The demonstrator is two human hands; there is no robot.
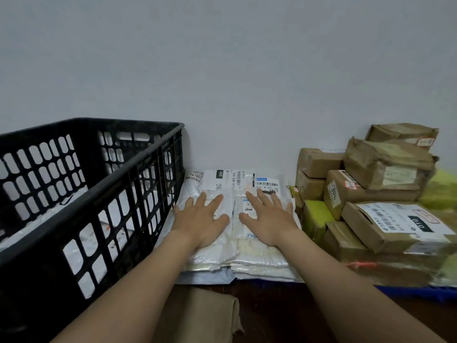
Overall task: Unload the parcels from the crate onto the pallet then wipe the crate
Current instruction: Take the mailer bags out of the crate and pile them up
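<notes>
A black slatted plastic crate (138,169) stands at the left, and white parcels (61,216) show through its slats inside. Just right of it a stack of flat white mailer parcels (262,261) lies on a blue pallet (440,292). My left hand (201,219) lies flat on the left part of the stack, fingers spread. Beside it, my right hand (269,216) presses flat on the right part, over the labels. Neither hand grips anything.
Brown cardboard boxes (385,184) and yellow-green packets (315,214) are piled on the pallet at the right. A tan cloth (197,315) lies on the dark floor in front of the stack. A pale wall stands close behind everything.
</notes>
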